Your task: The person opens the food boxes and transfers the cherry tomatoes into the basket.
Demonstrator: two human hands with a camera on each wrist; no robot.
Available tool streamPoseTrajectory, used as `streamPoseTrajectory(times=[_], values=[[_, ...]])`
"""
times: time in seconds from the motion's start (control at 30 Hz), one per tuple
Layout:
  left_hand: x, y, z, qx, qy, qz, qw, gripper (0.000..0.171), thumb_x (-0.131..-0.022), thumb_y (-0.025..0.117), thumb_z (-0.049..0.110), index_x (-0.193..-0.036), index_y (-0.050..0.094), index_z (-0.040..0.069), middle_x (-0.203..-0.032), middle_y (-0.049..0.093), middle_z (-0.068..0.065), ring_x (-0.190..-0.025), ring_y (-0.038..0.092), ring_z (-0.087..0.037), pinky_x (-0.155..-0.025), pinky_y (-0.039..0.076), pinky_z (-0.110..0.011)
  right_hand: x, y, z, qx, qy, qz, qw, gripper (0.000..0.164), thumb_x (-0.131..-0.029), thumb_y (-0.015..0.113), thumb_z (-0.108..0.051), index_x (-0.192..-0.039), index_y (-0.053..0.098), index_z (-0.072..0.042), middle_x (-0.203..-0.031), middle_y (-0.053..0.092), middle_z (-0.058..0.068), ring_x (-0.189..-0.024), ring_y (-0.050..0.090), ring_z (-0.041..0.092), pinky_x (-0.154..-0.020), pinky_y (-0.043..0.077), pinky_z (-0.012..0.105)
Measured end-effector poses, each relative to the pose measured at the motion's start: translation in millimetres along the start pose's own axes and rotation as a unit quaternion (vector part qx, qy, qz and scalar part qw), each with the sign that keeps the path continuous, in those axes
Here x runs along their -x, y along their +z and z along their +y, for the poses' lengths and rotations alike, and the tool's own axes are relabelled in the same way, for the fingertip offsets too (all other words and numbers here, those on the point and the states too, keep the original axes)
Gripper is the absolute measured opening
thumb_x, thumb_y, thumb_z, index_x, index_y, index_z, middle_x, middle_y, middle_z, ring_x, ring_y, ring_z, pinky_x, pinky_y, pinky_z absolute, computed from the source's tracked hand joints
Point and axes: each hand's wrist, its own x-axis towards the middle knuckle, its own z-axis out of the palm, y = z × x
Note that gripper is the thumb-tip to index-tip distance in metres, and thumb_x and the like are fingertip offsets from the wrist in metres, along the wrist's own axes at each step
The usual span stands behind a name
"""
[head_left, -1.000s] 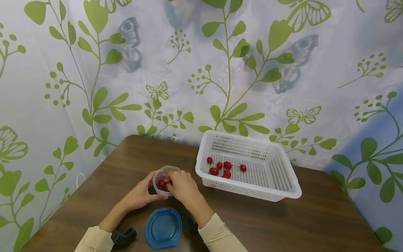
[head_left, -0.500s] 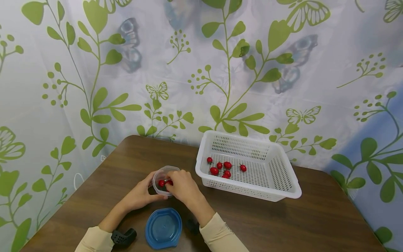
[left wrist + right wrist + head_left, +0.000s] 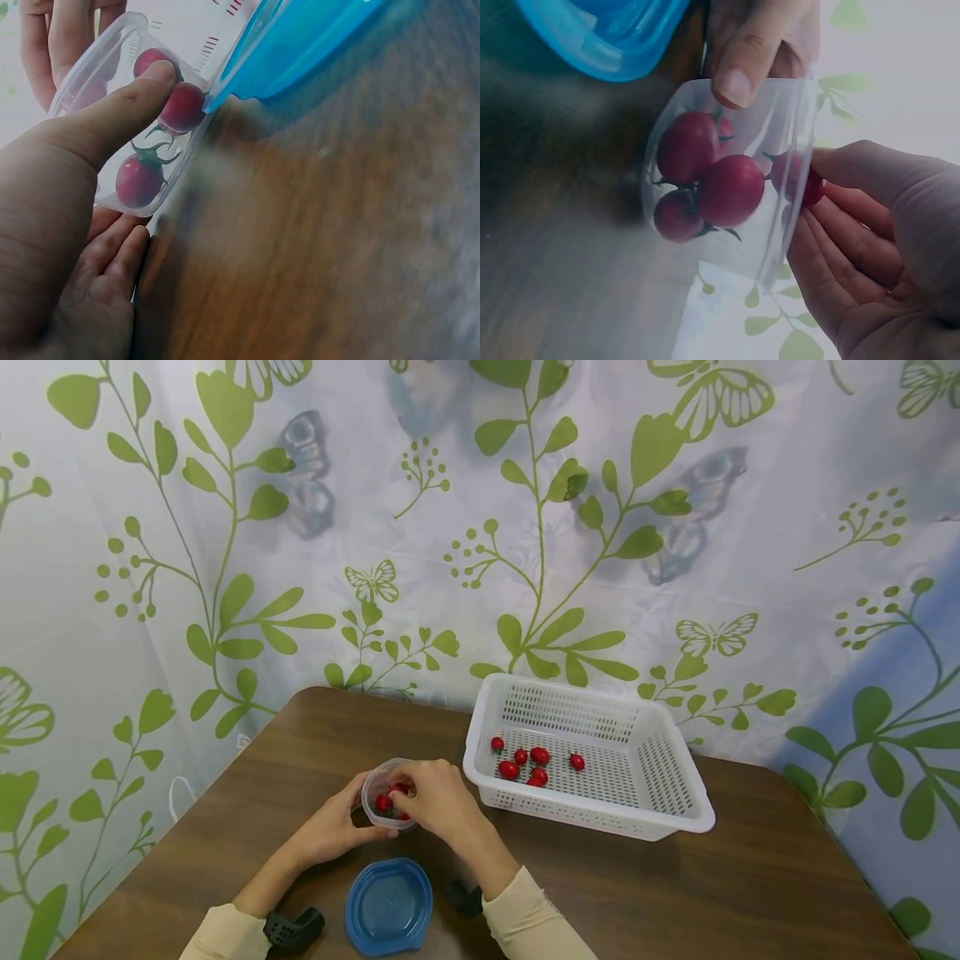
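Observation:
My left hand (image 3: 330, 828) grips a small clear plastic container (image 3: 377, 774) from its left side, thumb along the near wall. Several cherry tomatoes (image 3: 731, 190) lie inside, some with green stems. At the container's mouth, my right hand (image 3: 438, 802) pinches another cherry tomato (image 3: 814, 189) between thumb and fingers, as the right wrist view shows. The left thumb (image 3: 127, 112) presses the container's wall in the left wrist view. Part of the container is hidden behind the right hand in the head view.
Near the table's front, between the forearms, lies a blue lid (image 3: 388, 906). A white perforated basket (image 3: 600, 814) stands to the right with several cherry tomatoes (image 3: 539, 756) in its left part. A leaf-patterned curtain (image 3: 420, 543) hangs behind the brown table (image 3: 675, 893).
The right hand has lifted slightly at the container's mouth, and more of the tomatoes below it shows. The left hand keeps its hold on the container. The head view has shifted slightly.

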Motion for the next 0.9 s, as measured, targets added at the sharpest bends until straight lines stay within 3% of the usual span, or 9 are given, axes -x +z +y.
streamPoseTrajectory(times=[0.6,0.9], values=[[-1.3,0.7,1.7,0.008,-0.014,0.002,0.9999,0.088,-0.086,0.085,0.037,-0.155,0.035,0.016,-0.151,0.052,-0.01,-0.141,0.05,-0.036,-0.116,0.037,-0.062,3.3,-31.8,-1.1,-0.038,-0.037,0.053,0.997,0.016,-0.094,0.077,-0.02,-0.109,0.079,-0.013,-0.101,0.078,0.0,-0.087,0.072,0.011,-0.08,0.059,0.018],[-0.7,0.5,1.7,0.0,-0.003,0.006,1.0,0.089,-0.085,0.086,0.038,-0.155,0.036,0.015,-0.15,0.055,-0.011,-0.142,0.05,-0.036,-0.116,0.037,-0.061,6.0,-45.5,1.2,-0.083,-0.047,0.088,0.992,0.015,-0.094,0.077,-0.017,-0.107,0.078,-0.01,-0.103,0.078,0.003,-0.092,0.074,0.017,-0.086,0.063,0.03]])
